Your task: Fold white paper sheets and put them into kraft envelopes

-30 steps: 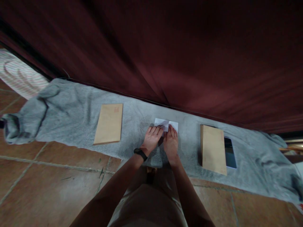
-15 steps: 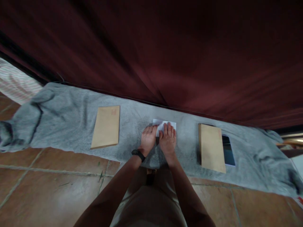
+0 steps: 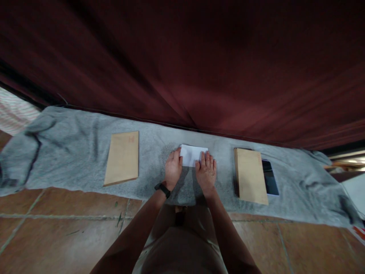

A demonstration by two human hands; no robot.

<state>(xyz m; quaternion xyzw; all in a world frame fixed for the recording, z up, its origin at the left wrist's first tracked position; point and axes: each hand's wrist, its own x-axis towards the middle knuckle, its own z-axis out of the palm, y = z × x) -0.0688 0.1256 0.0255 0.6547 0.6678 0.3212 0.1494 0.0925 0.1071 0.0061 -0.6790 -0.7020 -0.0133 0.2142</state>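
A small folded sheet of white paper (image 3: 194, 154) lies on the grey cloth in front of me. My left hand (image 3: 172, 167) rests at its left edge, thumb and index fingertip touching the paper, the other fingers lying on the cloth. On the lower right corner, my right hand (image 3: 206, 170) lies flat with its fingers a little apart. A dark band (image 3: 163, 189) circles my left wrist. The paper's middle shows uncovered between the two hands.
Grey cloth (image 3: 154, 152) covers the long narrow surface. A brown envelope stack (image 3: 122, 158) lies left; another envelope stack (image 3: 252, 177) lies right, partly over a dark-screened tablet (image 3: 270, 179). A dark red curtain (image 3: 182, 68) hangs behind. Tiled floor (image 3: 71, 236) shows below.
My hands have moved apart, from pressing together over the white paper to its left and right sides. More of the paper shows now, lying flat. The view has shifted slightly.
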